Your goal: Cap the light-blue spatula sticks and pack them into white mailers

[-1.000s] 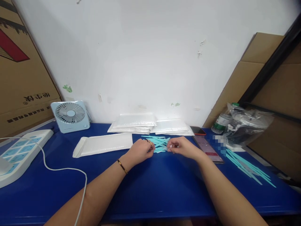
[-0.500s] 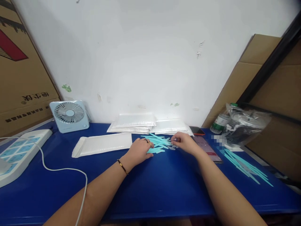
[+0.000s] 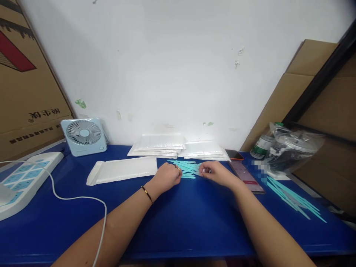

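Note:
A small heap of thin teal strips (image 3: 188,167) lies on the blue table (image 3: 178,222), a little in front of the white padded envelopes. My left hand (image 3: 166,177) rests at the heap's left end with its fingers curled down onto the strips. At the right end my right hand (image 3: 214,172) is closed in a pinch on one strip. Both forearms reach in from the near edge. A gold ring shows on the left hand and a dark bracelet on its wrist.
One white padded envelope (image 3: 122,170) lies flat to the left, with stacks of more envelopes (image 3: 158,145) against the wall. A phone (image 3: 246,175), more teal strips (image 3: 292,198), a plastic bag (image 3: 292,148) and a bottle (image 3: 260,145) are right. A fan (image 3: 83,136), power strip (image 3: 25,181) and white cable (image 3: 80,200) are left.
My right hand reached a little further back over the heap, then drew in again to its right end. The left hand stayed at the left end.

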Available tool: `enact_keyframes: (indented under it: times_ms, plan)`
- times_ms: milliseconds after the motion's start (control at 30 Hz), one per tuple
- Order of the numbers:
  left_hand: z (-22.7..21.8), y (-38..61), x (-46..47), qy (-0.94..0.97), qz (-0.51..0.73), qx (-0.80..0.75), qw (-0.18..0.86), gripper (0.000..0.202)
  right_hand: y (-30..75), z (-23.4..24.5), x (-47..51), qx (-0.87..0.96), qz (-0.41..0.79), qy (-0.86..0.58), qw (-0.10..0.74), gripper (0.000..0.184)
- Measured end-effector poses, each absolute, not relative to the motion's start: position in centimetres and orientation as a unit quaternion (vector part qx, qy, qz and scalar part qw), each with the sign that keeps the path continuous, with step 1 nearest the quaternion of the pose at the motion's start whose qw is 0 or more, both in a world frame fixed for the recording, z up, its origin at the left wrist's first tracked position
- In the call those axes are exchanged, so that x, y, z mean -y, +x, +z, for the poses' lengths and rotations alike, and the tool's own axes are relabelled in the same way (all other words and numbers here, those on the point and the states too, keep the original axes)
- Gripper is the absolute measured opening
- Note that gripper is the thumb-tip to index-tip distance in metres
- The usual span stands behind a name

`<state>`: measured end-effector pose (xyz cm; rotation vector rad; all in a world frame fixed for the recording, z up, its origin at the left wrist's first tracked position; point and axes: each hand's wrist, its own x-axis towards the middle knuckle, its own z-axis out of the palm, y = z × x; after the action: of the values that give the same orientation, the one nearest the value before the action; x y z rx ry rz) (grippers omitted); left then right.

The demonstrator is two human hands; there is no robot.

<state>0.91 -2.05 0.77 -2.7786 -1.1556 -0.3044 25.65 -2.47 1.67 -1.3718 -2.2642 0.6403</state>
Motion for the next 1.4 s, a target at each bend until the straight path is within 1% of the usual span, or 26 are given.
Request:
enact_keyframes:
  times_ms: [167, 333, 533, 733, 900, 1133, 1400]
  plan:
    - [1.2, 0.7, 2.2, -0.915, -0.118, 0.382, 0.061, 0.018, 24.7, 1.9, 2.8, 0.816, 0.249, -0.472, 0.223, 0.013]
    - [1.3, 0.6, 2.2, -0.914, -0.133, 0.379, 0.057, 0.021, 24.5, 2.0, 2.8, 0.819, 0.235, -0.465, 0.241, 0.014]
    - [1.2, 0.4, 1.9, -0.91, -0.156, 0.379, 0.057, 0.022, 24.7, 2.2, 2.9, 0.82, 0.214, -0.464, 0.256, 0.012]
    - [1.0, 0.4, 1.9, -0.915, -0.175, 0.359, 0.053, 0.022, 23.9, 2.4, 3.3, 0.816, 0.242, -0.454, 0.262, 0.012]
    - [0.9, 0.3, 1.7, -0.912, -0.169, 0.369, 0.06, 0.025, 24.8, 2.7, 3.1, 0.807, 0.216, -0.475, 0.275, 0.015]
    - [0.9, 0.3, 1.7, -0.912, -0.181, 0.366, 0.041, 0.023, 24.8, 2.5, 3.1, 0.811, 0.22, -0.474, 0.263, 0.014]
    - [0.8, 0.1, 1.4, -0.911, -0.194, 0.364, 0.025, 0.022, 24.8, 2.7, 3.3, 0.805, 0.229, -0.476, 0.269, 0.014]
